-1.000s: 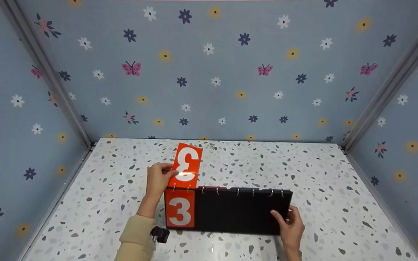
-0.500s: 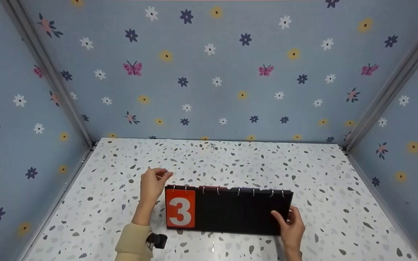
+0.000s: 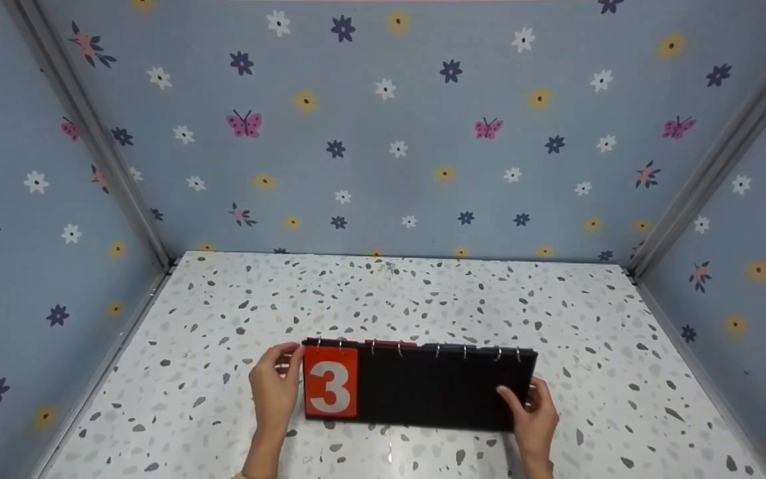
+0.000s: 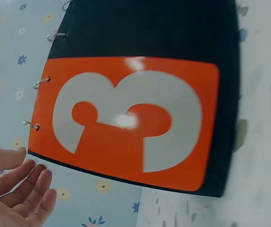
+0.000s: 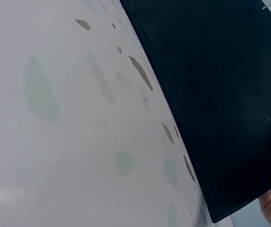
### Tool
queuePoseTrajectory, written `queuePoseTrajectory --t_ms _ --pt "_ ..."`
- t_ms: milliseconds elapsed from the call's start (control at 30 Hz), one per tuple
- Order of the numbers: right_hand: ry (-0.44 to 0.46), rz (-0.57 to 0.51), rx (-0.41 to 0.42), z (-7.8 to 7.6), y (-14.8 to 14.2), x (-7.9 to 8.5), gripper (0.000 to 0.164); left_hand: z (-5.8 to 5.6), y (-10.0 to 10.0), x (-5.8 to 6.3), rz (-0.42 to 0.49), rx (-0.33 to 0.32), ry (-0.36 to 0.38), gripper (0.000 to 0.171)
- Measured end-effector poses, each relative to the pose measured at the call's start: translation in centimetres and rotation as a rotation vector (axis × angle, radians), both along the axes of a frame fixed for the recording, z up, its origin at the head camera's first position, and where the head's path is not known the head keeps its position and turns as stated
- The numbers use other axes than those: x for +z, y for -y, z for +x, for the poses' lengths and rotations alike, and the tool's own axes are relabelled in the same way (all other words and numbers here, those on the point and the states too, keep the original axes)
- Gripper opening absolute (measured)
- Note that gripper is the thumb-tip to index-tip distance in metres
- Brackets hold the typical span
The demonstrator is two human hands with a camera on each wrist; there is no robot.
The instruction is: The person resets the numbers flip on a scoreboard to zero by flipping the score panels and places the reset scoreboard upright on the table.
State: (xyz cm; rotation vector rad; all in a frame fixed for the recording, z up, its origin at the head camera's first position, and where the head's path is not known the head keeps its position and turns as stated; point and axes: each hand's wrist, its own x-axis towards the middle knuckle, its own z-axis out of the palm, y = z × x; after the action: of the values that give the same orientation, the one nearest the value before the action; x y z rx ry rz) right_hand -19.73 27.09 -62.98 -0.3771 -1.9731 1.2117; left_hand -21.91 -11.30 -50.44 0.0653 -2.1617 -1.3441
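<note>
A black flip scoreboard (image 3: 436,389) stands on the table, leaning a little back, with metal rings along its top edge. At its left end hangs an orange number card (image 3: 350,372) with a white 3; the left wrist view shows this card (image 4: 126,177) sideways. My left hand (image 3: 273,386) is beside the board's top left corner. Its thumb tip is at the corner, and its loosely bent fingers (image 4: 24,189) grip nothing visible. My right hand (image 3: 534,419) holds the board's right end, thumb in front and fingers behind. In the right wrist view the board (image 5: 211,94) covers most of that hand.
The speckled white table (image 3: 476,293) extends around the board. A blue flowered panel (image 3: 383,120) rises at the back, with similar panels at left and right. Tips of dark red and dark blue cards (image 3: 393,344) show behind the board's top edge.
My left hand has let go of the raised orange card, which is no longer up above the rings. The hand then moved down to the board's left corner. My right hand stayed put.
</note>
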Motion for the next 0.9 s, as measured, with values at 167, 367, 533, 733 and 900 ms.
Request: queuePoseTrajectory --t_ms 167,367,533,733,900 --pt "-0.010 0.007 0.006 0.1 0.1 0.2 0.034 1.1 -0.6 -1.3 0.020 0.014 0.014 0.015" --pt "-0.047 -0.023 0.065 0.5 0.3 0.9 0.034 1.7 -1.1 -2.7 0.056 0.035 0.115 0.029" --pt "-0.022 0.011 0.003 0.1 0.1 0.0 0.034 1.6 -1.2 -3.9 0.074 0.064 0.194 0.034" --pt "-0.035 -0.013 0.035 0.3 0.3 0.5 0.035 1.1 -0.9 -5.0 0.152 0.062 0.279 0.030" --pt "-0.033 -0.013 0.030 0.3 0.3 0.4 0.035 0.9 -0.7 -4.9 0.160 0.049 0.283 0.027"
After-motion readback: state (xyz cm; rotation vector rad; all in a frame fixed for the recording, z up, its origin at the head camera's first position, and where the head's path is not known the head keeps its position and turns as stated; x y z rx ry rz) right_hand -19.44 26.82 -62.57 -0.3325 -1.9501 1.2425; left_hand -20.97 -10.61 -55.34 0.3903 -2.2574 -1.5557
